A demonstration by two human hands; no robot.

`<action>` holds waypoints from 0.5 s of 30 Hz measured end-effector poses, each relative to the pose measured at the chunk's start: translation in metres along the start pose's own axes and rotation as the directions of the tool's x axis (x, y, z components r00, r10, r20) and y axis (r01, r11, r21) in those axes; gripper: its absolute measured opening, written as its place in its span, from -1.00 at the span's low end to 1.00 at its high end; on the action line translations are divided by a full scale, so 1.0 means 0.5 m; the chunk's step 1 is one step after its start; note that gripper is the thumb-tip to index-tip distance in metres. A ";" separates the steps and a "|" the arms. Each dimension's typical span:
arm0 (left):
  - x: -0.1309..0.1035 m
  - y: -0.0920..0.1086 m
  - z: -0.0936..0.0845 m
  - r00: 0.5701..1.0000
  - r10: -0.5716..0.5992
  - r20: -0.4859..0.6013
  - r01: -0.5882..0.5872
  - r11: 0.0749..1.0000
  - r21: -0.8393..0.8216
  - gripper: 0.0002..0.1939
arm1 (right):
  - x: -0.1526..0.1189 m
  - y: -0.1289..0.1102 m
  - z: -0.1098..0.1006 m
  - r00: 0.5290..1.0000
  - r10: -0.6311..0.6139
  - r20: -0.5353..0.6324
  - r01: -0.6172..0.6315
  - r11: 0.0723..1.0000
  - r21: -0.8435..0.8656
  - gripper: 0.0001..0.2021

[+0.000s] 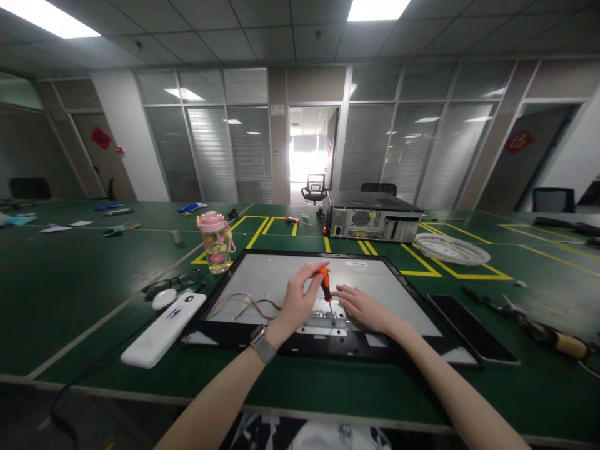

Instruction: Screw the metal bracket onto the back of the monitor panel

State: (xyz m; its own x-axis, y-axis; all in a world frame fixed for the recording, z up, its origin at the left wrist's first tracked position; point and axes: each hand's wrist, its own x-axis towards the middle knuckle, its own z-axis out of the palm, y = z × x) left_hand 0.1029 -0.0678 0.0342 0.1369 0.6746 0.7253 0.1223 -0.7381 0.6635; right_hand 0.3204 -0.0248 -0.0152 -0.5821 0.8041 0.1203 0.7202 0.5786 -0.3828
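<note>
My left hand (300,297) is closed on the orange-and-black handle of a screwdriver (324,282), which stands nearly upright with its tip pointing down. Under the tip lies a metal bracket (323,331) on a flat display panel (262,275) with a black frame. Whether the tip sits in a screw is too small to see. My right hand (359,306) rests beside the bracket, fingers stretched out towards the screwdriver shaft. Thin red and dark wires (248,300) curl over the panel to the left of my left hand.
A pink-lidded bottle (215,244), glasses (173,282) and a white case marked 14 (164,328) are on the left. Behind the panel stand a computer case (370,215) and a white basket (452,250). A black phone-like slab (473,328) and a tool (557,340) lie right.
</note>
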 end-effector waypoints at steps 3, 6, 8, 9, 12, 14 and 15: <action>0.003 0.004 0.001 0.999 0.026 -0.019 -0.025 0.998 0.054 -0.75 | 0.002 0.003 0.002 1.000 -0.016 -0.020 0.016 1.000 0.005 -0.47; 0.004 0.007 -0.001 1.000 0.019 -0.013 -0.018 0.999 0.051 -0.71 | 0.002 0.004 0.003 1.000 -0.019 -0.022 0.019 1.000 0.001 -0.47; 0.005 0.006 -0.004 1.000 0.016 -0.007 -0.016 0.999 0.048 -0.71 | 0.002 0.003 0.003 1.000 -0.013 -0.015 0.013 1.000 -0.006 -0.47; 0.006 0.006 -0.005 1.000 0.019 -0.009 -0.019 0.999 0.049 -0.72 | 0.002 0.003 0.002 1.000 -0.011 -0.014 0.011 1.000 -0.008 -0.46; 0.007 0.006 -0.009 0.999 0.024 -0.027 -0.023 0.998 0.057 -0.78 | 0.001 0.001 0.001 1.000 -0.009 -0.013 0.008 1.000 -0.011 -0.47; 0.007 0.008 -0.010 0.999 0.022 -0.027 -0.020 0.998 0.054 -0.77 | 0.001 0.001 0.001 1.000 -0.009 -0.010 0.009 1.000 -0.017 -0.47; 0.007 0.010 -0.011 1.000 0.019 -0.007 -0.019 0.999 0.047 -0.74 | 0.001 0.000 0.000 1.000 -0.009 -0.007 0.009 1.000 -0.021 -0.47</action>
State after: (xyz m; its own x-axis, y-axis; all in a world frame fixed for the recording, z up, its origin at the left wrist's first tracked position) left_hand 0.0987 -0.0691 0.0413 0.1319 0.6604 0.7393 0.1660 -0.7500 0.6403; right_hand 0.3202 -0.0243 -0.0154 -0.5856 0.8001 0.1302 0.7230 0.5882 -0.3625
